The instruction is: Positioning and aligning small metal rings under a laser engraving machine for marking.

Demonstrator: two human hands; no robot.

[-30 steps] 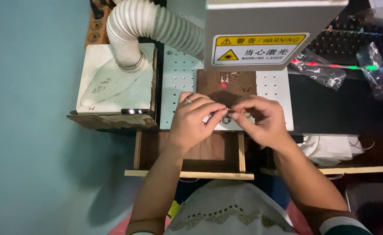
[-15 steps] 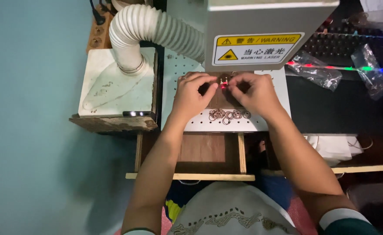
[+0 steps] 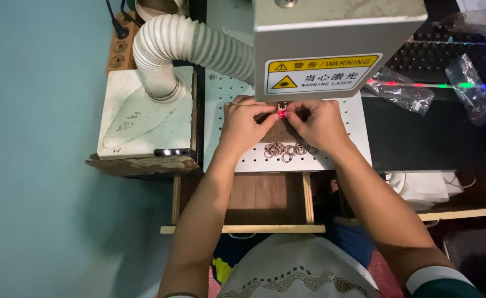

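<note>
While both hands pinch a tiny ring [image 3: 281, 112] between their fingertips under the grey laser head [image 3: 337, 44], left hand [image 3: 244, 122] and right hand [image 3: 316, 122] seem to be positioning it on the red spot, so steadying it precisely likely matters next, with the spare rings [image 3: 288, 150] lying just behind on the perforated plate [image 3: 353, 118].

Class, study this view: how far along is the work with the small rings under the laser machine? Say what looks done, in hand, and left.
Done: cannot tell; no finished rings are set apart. In hand: the left hand and right hand pinch a small piece at the red light spot beneath the laser head. Left: a cluster of rings lies on the perforated plate near the wrists.
</note>
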